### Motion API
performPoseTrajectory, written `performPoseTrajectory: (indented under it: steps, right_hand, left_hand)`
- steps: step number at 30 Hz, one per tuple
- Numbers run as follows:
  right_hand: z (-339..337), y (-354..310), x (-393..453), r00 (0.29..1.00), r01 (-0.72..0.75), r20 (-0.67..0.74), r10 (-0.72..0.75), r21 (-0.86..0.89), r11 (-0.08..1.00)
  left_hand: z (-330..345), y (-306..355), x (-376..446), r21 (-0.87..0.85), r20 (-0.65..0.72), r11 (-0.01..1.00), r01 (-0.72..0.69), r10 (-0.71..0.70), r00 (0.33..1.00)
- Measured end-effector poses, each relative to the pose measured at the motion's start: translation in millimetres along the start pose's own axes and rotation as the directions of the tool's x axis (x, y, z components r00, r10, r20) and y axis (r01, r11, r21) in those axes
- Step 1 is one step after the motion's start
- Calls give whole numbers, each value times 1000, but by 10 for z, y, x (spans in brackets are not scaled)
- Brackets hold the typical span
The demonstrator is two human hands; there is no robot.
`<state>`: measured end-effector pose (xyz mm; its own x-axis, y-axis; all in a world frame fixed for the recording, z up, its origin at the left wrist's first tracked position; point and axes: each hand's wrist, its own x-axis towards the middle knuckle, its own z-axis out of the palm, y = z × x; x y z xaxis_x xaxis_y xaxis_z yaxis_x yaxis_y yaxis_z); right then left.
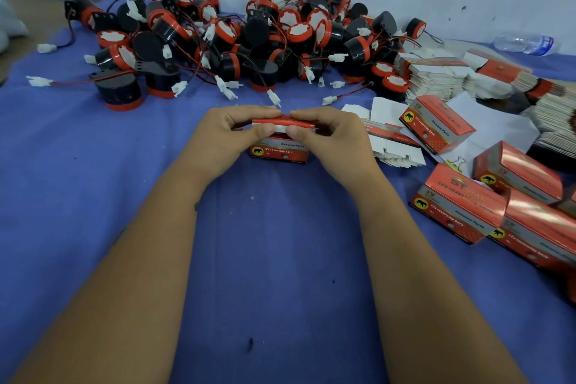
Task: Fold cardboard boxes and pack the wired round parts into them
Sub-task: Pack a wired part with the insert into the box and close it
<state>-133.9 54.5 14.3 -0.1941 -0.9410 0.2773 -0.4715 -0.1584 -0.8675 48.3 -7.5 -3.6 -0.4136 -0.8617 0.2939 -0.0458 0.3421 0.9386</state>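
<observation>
Here the small red cardboard box (278,151) stands on the blue cloth (93,196) in the near middle, its glossy front reading "Genuine Parts" and "12v reversing horn" beside a yellow elephant disc. The left hand (230,131) and right hand (327,131) are both curled over its top flap, thumbs and fingertips pinching the flap's white edge. Beyond lies a heap of round black-and-red wired parts (237,40) with white plugs, and to the right sit folded boxes (436,125) and stacks of flat cartons (436,78).
</observation>
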Motion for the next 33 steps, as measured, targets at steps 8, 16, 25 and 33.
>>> performPoseTrajectory:
  steps: [8,16,25,33]
  right_hand:
    - [-28,8,-1,998,-28,66,18,143,989]
    - [-44,93,-31,992,48,110,-58,94,994]
    - [75,150,-73,982,175,-36,-187,-208,962]
    - [143,112,-153,976,189,-32,-216,-375,908]
  left_hand:
    - [-17,6,-7,-27,74,1000,2,0,997]
    - [5,-8,-65,45,52,999,-19,17,999]
    - [19,-41,-58,273,16,956,-104,103,995]
    - [78,-36,-86,481,-28,865,-144,179,983]
